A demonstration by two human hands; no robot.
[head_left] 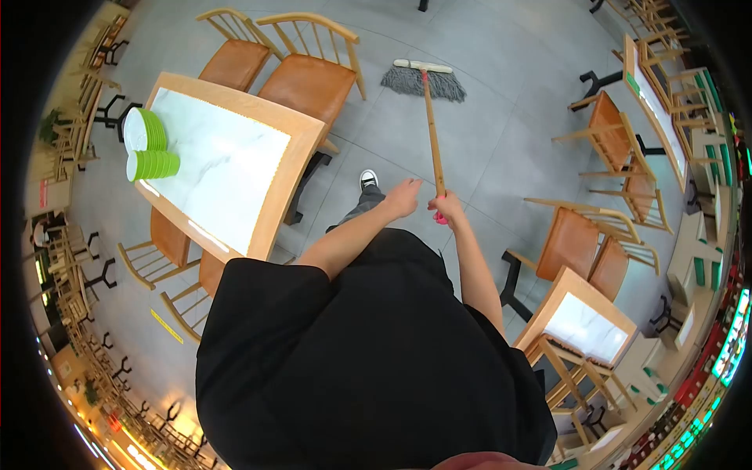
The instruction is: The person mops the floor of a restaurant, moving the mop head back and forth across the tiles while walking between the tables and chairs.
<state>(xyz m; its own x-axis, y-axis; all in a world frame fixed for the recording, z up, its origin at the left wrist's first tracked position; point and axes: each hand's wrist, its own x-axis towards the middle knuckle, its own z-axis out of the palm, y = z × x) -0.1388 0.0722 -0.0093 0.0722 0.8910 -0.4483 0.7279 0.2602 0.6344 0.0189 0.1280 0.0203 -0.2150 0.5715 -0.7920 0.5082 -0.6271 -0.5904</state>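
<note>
A mop (432, 129) with a long wooden handle reaches away from me across the grey tile floor. Its grey string head (423, 83) lies on the tiles below a pale crossbar. My right hand (448, 207) is wrapped round the near end of the handle, where a bit of pink shows under the fingers. Just left of the handle, with a small gap between, my left hand (402, 198) is held with its fingers curled in and nothing visible in it. One dark sneaker (368, 179) stands on the floor beyond my left forearm.
To the left, a wood-edged table (227, 153) carries stacked green bowls (146, 131) and green cups (153, 165). Chairs with brown seats (307, 82) flank it. On the right are more chairs (565, 240) and a smaller table (583, 327). Black table legs (308, 188) reach the floor.
</note>
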